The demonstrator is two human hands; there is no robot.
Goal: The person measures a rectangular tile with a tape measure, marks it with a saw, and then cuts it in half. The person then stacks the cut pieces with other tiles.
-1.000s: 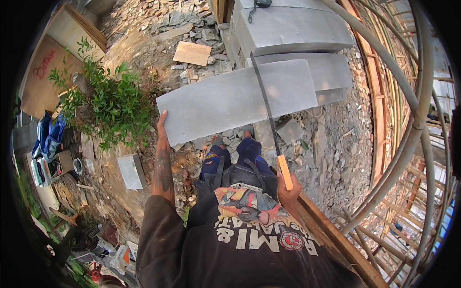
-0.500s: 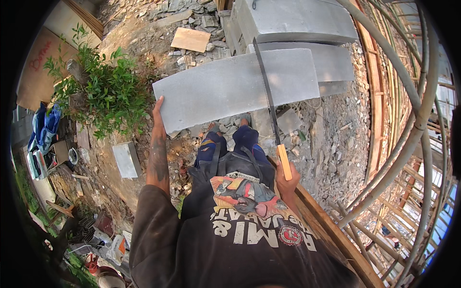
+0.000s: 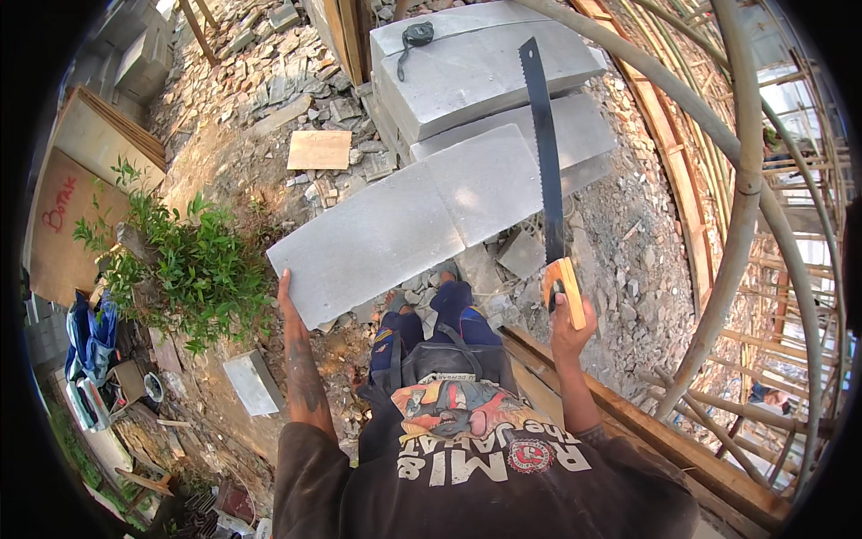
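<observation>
My right hand (image 3: 572,325) is closed round the wooden handle of a handsaw (image 3: 544,135). The saw's dark toothed blade points away from me, apart from the cut line and near the right end of a long grey lightweight concrete block (image 3: 368,234). A thin line crosses that block's top, right of its middle. At the block's left end, my left hand (image 3: 285,292) grips the near corner, thumb along the edge and the other fingers hidden below. The block slants up to the right, with its right part against the stacked grey blocks (image 3: 503,67).
A black tape measure (image 3: 417,36) lies on the stack. A leafy bush (image 3: 193,278) grows at left, near a small grey block (image 3: 253,382). Bamboo poles (image 3: 747,180) curve along the right, and a wooden beam (image 3: 646,431) runs beside me. Rubble covers the ground.
The saw has come off the cut line and moved right, its blade now raised away from it. My left hand keeps its hold on the block. The whole view has shifted.
</observation>
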